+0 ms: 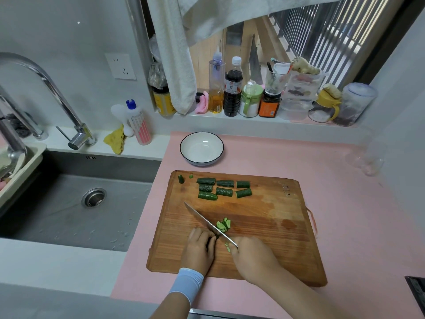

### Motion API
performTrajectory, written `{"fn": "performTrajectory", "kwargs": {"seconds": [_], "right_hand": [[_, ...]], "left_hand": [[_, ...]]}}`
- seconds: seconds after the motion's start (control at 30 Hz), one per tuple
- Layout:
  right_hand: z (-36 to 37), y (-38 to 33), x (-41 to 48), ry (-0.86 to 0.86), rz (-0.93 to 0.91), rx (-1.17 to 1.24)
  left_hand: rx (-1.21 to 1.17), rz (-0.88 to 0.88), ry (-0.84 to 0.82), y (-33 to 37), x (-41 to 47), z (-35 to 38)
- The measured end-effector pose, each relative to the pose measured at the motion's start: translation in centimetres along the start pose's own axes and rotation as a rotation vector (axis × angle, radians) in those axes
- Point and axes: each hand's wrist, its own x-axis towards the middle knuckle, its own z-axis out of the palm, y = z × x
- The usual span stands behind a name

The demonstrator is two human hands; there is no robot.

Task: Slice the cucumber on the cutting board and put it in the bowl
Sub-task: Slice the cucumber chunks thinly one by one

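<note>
Head view: left hand (199, 247) curled over cucumber piece (212, 241), right hand (253, 259) clenched around angled knife (202, 218).

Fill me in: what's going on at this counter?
A person is slicing cucumber on the cutting board. The right hand grips the knife, the left hand holds the piece being cut. A few thin slices lie by the blade; several uncut chunks wait farther back. The bowl is empty.

Grey wall (69, 31), socket (120, 66); steel sink (57, 215) at left; pink counter (345, 203); barred window (322, 42), daylight.
</note>
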Motion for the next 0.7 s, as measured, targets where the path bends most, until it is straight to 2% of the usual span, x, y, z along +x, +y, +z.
{"fn": "performTrajectory", "kwargs": {"seconds": [0.7], "right_hand": [[1.3, 0.0, 0.9, 0.006, 0.015, -0.002]], "left_hand": [[0.026, -0.014, -0.025, 0.1, 0.0, -0.1]]}}
